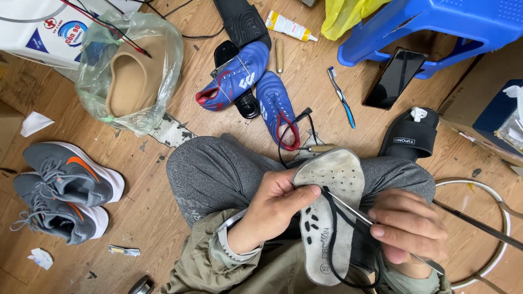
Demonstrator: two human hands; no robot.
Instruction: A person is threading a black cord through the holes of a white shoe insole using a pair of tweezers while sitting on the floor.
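My left hand [271,209] grips a worn grey shoe insole [332,207] by its left edge, thumb pressed on top, holding it over my lap. My right hand [409,226] pinches a thin metal tool [354,213] whose tip lies on the insole near a black cord [333,239] that loops across and below it. My grey-trousered knees [218,169] sit under both hands.
A pair of blue football shoes [256,81] lies ahead on the wooden floor, grey sneakers [62,188] at left, a bagged tan shoe form [131,76], a glue tube [289,26], toothbrush [341,97], phone [395,78], black slide sandal [411,136], blue plastic stool [436,24], metal ring [490,228].
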